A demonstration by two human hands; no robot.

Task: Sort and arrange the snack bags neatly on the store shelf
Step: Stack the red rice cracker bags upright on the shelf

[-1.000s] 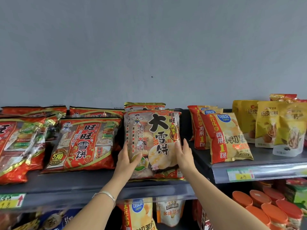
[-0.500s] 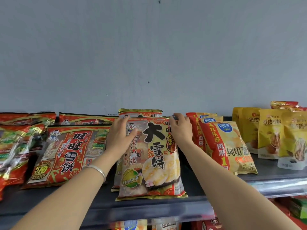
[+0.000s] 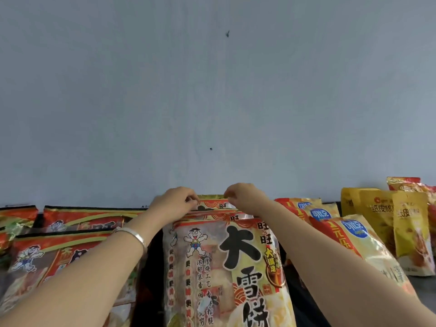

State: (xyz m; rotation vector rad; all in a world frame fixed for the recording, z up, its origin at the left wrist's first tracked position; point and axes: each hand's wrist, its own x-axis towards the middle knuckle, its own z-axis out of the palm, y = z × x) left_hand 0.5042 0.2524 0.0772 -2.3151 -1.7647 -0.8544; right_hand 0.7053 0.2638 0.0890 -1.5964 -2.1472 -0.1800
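Observation:
A large rice cracker bag (image 3: 226, 267) with big black characters leans in the middle of the shelf, with more bags of the same kind stacked behind it. My left hand (image 3: 174, 200) and my right hand (image 3: 245, 197) reach over it and pinch the top edge of the rearmost rice cracker bag (image 3: 213, 204) against the wall. A silver bracelet (image 3: 133, 234) circles my left wrist.
Red rice cracker bags (image 3: 70, 256) lie to the left. Yellow and red chip bags (image 3: 342, 237) lean to the right, with yellow nut pouches (image 3: 396, 223) beyond them. A grey wall (image 3: 212, 90) rises right behind the shelf.
Both hands moved from the front bag's upper sides up to the top edge of the bag at the back. The camera came closer and tilted up.

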